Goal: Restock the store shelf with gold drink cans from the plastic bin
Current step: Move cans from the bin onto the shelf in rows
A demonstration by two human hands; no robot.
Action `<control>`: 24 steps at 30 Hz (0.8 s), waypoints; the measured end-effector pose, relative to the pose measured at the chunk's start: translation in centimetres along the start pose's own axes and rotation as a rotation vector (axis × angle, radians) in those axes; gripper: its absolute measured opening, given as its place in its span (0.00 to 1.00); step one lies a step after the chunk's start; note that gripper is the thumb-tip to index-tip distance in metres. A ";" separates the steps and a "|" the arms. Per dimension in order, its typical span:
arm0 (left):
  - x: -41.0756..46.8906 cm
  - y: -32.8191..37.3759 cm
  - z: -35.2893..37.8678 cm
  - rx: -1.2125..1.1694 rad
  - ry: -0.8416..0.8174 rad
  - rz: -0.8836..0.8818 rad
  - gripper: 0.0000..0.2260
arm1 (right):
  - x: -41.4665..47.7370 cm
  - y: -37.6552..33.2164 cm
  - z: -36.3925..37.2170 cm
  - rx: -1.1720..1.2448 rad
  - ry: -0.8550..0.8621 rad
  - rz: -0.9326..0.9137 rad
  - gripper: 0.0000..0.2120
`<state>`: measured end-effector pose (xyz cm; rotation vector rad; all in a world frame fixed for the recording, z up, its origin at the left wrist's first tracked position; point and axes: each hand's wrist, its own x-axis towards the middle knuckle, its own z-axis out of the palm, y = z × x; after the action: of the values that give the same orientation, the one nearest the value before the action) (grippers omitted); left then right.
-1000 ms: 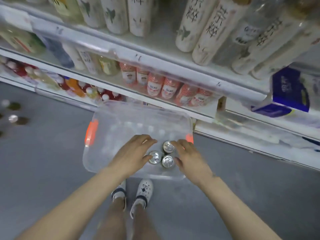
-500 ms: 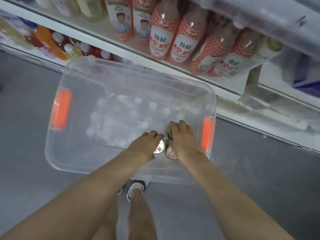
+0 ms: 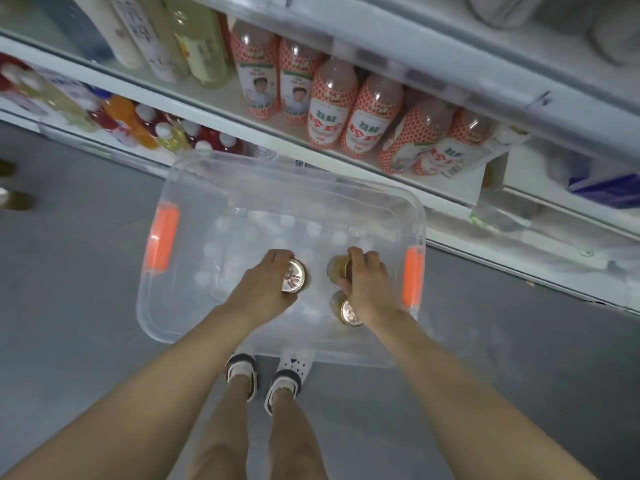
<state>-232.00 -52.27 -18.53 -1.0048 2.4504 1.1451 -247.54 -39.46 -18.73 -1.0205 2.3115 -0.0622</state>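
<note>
A clear plastic bin (image 3: 194, 174) with orange handles stands on the grey floor in front of the store shelf (image 3: 284, 129). Three gold drink cans are inside it. My left hand (image 3: 263, 289) is closed around one gold can (image 3: 294, 277), whose silver top shows. My right hand (image 3: 369, 284) grips a second gold can (image 3: 336, 268) from above. A third gold can (image 3: 348, 311) sits just below that hand, against my right wrist. I cannot tell whether the held cans are off the bin's bottom.
The shelf above the bin holds red-patterned bottles (image 3: 332, 109) and pale bottles (image 3: 197, 39). Lower left, colourful small bottles (image 3: 138, 123) line the bottom shelf. Loose cans (image 3: 14, 199) stand on the floor far left. My feet (image 3: 266, 375) are beside the bin's near edge.
My hands have parted: the left one drew a can leftward away from the other two, the right stayed on its can. The camera came closer to the bin.
</note>
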 end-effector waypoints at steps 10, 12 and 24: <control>-8.1 5.5 -14.2 -0.137 0.191 -0.032 0.32 | -8.6 -4.9 -12.1 0.261 0.171 -0.118 0.24; -9.8 7.0 -17.0 -0.115 0.203 0.012 0.30 | -10.0 -5.9 -14.8 0.253 0.207 -0.175 0.24; -18.3 15.0 -32.9 0.118 0.526 0.234 0.32 | -16.1 -12.1 -31.9 0.115 0.534 -0.460 0.21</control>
<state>-227.04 -61.41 20.64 -1.1194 3.0755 0.8633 -248.58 -43.02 18.78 -1.6041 2.4283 -0.7200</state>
